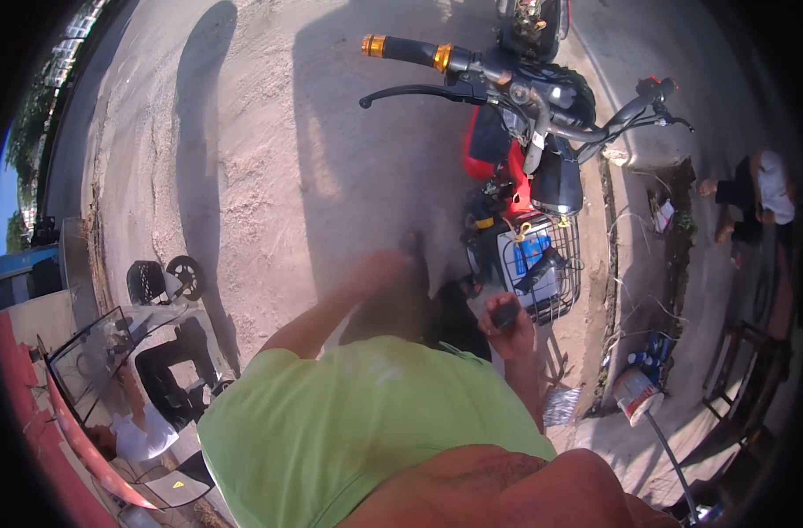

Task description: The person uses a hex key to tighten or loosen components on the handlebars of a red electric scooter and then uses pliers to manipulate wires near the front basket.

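My right hand (512,333) is closed around a short black cylindrical object (504,315), its dark end turned up. What kind of thing it is I cannot make out. Just ahead of that hand is a wire basket (567,304) on a red motorbike (518,180). In the basket lie a white and blue package (530,251) and a dark object (542,271). My left hand (386,271) reaches forward over my legs, smeared by motion, so its fingers cannot be read.
The motorbike's handlebar (542,114) has a black grip with gold ends (406,51) and a brake lever (419,92). A bucket (637,396) with a pole stands to the right. A seated person (775,189) is at far right; another person (146,431) sits by a three-wheeled vehicle (94,361) at left.
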Available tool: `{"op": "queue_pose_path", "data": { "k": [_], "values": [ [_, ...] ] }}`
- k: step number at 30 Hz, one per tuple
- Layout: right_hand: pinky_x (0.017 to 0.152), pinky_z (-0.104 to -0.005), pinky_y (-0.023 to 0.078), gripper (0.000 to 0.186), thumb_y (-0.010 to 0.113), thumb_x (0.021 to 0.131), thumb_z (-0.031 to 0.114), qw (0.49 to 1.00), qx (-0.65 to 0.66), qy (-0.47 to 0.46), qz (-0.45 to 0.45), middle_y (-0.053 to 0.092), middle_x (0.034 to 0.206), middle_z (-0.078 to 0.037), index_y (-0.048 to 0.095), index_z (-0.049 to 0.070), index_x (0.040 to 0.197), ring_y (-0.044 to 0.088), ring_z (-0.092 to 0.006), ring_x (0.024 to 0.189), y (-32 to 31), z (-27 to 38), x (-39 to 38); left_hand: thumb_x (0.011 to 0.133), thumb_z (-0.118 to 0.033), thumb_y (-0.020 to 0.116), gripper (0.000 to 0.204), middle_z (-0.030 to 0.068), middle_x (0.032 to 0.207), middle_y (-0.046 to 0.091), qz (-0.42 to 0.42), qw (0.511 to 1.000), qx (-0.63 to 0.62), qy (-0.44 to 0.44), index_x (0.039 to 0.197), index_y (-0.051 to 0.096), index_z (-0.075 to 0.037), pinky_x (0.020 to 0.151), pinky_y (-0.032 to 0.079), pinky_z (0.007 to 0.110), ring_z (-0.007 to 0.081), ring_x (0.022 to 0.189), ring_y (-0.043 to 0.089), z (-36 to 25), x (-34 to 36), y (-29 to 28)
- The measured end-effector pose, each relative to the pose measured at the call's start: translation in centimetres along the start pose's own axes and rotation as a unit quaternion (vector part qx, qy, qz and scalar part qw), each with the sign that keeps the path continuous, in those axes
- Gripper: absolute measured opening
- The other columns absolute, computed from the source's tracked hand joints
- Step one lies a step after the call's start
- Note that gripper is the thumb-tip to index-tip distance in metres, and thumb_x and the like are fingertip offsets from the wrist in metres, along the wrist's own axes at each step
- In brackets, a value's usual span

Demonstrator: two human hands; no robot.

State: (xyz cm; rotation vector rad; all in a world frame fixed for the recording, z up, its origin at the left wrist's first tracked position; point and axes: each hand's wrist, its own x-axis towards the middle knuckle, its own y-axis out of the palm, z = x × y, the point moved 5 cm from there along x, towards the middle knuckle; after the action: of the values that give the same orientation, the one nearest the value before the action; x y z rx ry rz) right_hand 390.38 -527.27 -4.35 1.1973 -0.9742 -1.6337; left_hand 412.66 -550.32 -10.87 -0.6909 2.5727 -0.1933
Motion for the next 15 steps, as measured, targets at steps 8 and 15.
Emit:
{"op": "queue_pose_path", "data": {
  "k": [8,15],
  "values": [
    [0.075,-0.0365,0.052,0.024,0.058,0.1,0.028,0.981,-0.15,0.123,-0.029,0.06,0.094,-0.008,0.059,0.005,0.106,0.062,-0.0234,0.087,4.8,-7.7,7.8,0.105,-0.027,0.052,0.03,0.0034,0.075,0.061,0.147,0.972,0.121,0.137,0.097,0.067,-0.001,0.068,0.048,0.03,0.0115,0.072,0.058,-12.1,-1.6,-1.6],
    [0.075,-0.0293,0.052,0.018,0.07,0.093,0.015,0.907,-0.383,0.004,-0.176,0.069,0.092,-0.006,0.067,0.002,0.105,0.065,-0.014,0.081,7.3,-15.1,18.4,0.103,-0.03,0.053,0.033,0.0127,0.083,0.069,0.228,0.952,0.19,0.079,0.1,0.066,0.0,0.076,0.051,0.039,0.0228,0.077,0.065,-7.2,1.8,-12.7]
  ]
}}
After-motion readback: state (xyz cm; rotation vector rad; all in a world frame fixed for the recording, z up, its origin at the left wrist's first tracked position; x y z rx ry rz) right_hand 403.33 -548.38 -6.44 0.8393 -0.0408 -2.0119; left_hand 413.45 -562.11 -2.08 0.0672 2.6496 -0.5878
